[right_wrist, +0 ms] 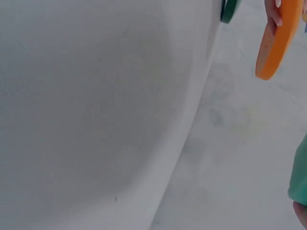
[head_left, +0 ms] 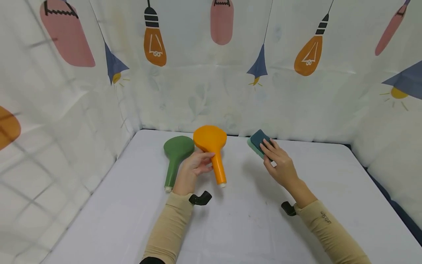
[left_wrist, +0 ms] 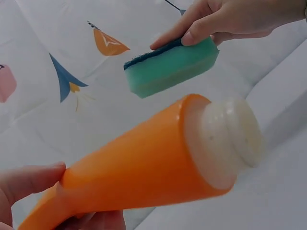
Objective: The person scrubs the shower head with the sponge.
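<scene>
My left hand (head_left: pixel 197 164) grips an orange paddle-shaped thing (head_left: pixel 211 138) where its broad rounded head narrows into the handle. In the left wrist view, a white ridged plug (left_wrist: pixel 232 136) sticks out of the end of that orange handle. My right hand (head_left: pixel 280 163) holds a two-layer scrubbing sponge (head_left: pixel 259 138), dark blue-green on one face and lighter green foam on the other. The sponge is to the right of the orange thing, apart from it. Only an edge of the sponge (right_wrist: pixel 300 179) shows in the right wrist view.
A green thing of the same shape (head_left: pixel 178 148) lies on the white table (head_left: pixel 240 227), just left of my left hand. Behind the table hangs a white curtain (head_left: pixel 188 91) printed with lamps and bulbs. Another curtain side (head_left: pixel 49 121) borders the left.
</scene>
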### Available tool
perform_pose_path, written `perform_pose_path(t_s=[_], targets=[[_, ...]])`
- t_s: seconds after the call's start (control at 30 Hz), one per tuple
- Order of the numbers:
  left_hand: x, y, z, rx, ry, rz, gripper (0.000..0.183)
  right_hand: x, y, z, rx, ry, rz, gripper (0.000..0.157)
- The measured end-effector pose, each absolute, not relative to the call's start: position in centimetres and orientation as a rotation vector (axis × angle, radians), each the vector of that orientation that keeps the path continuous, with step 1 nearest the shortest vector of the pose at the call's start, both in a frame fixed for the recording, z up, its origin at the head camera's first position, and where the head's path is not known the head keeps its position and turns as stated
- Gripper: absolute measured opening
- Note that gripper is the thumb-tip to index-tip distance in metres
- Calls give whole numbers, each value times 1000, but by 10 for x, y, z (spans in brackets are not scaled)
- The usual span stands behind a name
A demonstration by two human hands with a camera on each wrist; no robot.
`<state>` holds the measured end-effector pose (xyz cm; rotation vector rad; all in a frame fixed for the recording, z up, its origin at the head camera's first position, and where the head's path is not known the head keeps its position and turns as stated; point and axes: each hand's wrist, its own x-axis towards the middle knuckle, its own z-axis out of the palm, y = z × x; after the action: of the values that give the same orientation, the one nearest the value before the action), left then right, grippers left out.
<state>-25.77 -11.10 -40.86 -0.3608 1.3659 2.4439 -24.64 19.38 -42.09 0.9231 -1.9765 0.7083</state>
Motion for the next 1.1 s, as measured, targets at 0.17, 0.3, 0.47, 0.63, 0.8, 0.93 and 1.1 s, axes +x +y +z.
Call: perform_pose_path(t_s=[0.17, 0.3, 0.47, 0.63, 0.8, 0.93, 1.1], targets=[[-262, -110, -416, -326, 1469, 2346, 25, -250, 209, -422, 815, -2031, 723, 41], [-263, -110, -420, -316, 1497, 2305, 31, -251, 220, -423, 723, -2101, 759, 40], [-265, -110, -425, -315, 1519, 2262, 39, -252, 232, -424, 627, -2164, 779, 41], [-268, -111, -433, -307, 1576, 2233, 46, -257, 245, -424, 556, -2192, 823, 40], [-270, -117, -443, -195, 1582, 2241, 58, -260, 260, -425, 441, -2243, 906, 40], [-270, -118, -447, -185, 1591, 2234, 63, -261, 270, -423, 347, -2292, 948, 40], [-272, -115, -446, -266, 1643, 2187, 61, -262, 279, -422, 268, -2344, 951, 40]])
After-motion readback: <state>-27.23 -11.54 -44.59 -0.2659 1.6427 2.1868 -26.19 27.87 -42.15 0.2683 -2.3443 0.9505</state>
